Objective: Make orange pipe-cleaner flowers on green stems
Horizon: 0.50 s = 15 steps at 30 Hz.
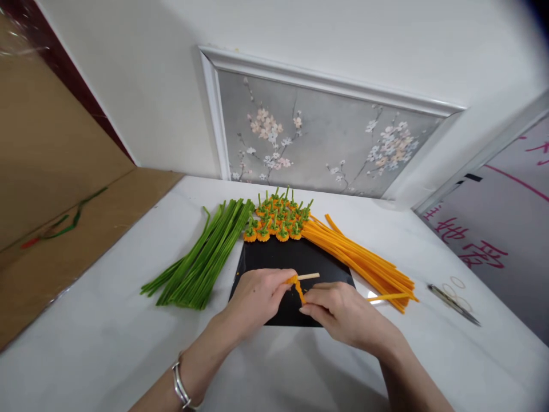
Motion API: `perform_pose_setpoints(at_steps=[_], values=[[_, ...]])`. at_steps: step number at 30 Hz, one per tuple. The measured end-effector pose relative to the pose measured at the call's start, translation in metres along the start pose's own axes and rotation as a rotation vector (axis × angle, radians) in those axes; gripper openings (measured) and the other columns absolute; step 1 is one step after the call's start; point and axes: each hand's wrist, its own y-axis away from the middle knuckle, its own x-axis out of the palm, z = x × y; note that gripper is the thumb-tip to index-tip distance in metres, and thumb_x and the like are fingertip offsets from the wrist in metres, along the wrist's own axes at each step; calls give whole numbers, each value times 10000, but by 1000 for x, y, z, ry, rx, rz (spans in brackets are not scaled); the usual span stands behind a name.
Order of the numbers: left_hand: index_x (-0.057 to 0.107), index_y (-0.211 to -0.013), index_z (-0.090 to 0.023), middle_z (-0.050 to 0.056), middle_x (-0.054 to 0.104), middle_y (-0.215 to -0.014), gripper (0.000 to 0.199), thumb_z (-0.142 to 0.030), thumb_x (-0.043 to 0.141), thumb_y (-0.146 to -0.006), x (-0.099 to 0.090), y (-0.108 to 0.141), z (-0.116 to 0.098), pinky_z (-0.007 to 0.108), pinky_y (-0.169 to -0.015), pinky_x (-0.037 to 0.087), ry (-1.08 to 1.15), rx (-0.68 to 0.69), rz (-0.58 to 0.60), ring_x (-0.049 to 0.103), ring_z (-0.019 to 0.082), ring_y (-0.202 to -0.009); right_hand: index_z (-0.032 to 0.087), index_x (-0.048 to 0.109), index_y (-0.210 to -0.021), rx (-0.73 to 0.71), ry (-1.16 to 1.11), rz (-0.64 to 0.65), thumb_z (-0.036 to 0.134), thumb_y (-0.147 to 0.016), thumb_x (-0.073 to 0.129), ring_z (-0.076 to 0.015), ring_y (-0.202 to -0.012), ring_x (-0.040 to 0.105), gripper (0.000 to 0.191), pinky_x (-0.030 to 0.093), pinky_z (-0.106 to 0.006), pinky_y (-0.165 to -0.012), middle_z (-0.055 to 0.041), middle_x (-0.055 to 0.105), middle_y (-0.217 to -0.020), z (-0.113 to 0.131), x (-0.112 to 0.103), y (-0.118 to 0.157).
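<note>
Over a black mat (285,257), my left hand (263,292) is closed on a thin pale wooden stick (309,276), whose bare end points right. An orange pipe cleaner (299,290) is wound round the stick at my left fingertips. From there it runs down to my right hand (338,309), which pinches it between thumb and fingers. The pipe cleaner's straight tail (388,297) sticks out to the right beyond my right hand. Just behind the mat's far part stand several small orange pumpkin shapes (274,227) with green stems.
A bundle of green pipe cleaners (210,260) lies left of the mat; a bundle of orange pipe cleaners (360,254) lies right. Farther right are a pair of small metal snips or tweezers (454,304) and thin rubber bands (457,282). Cardboard (86,229) borders the white table's left side.
</note>
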Motion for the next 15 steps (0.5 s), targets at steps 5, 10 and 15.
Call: perform_pose_setpoints(at_steps=[5, 10, 15], values=[[660, -1013, -268, -19, 721, -875, 254, -139, 480, -887, 1, 1, 1, 231, -668, 436, -60, 21, 29, 668, 165, -802, 186, 599, -777, -52, -4, -109, 193, -941, 468, -132, -649, 552, 210, 355, -245, -599, -16, 611, -743, 4, -8, 2], [656, -1081, -249, -7, 734, -920, 248, -191, 566, -857, 0, 1, -2, 260, -663, 443, -104, 64, 48, 676, 186, -803, 182, 651, -877, -59, -20, -298, 222, -964, 452, -132, -653, 554, 220, 386, -242, -608, -26, 604, -743, -5, -8, -2], [676, -952, -237, -11, 718, -803, 144, -313, 587, -868, 3, -1, -4, 277, -602, 397, -171, 112, 31, 659, 188, -729, 198, 672, -877, -29, -49, -372, 259, -956, 489, -125, -653, 565, 209, 427, -233, -639, -23, 612, -752, -15, -3, -7]])
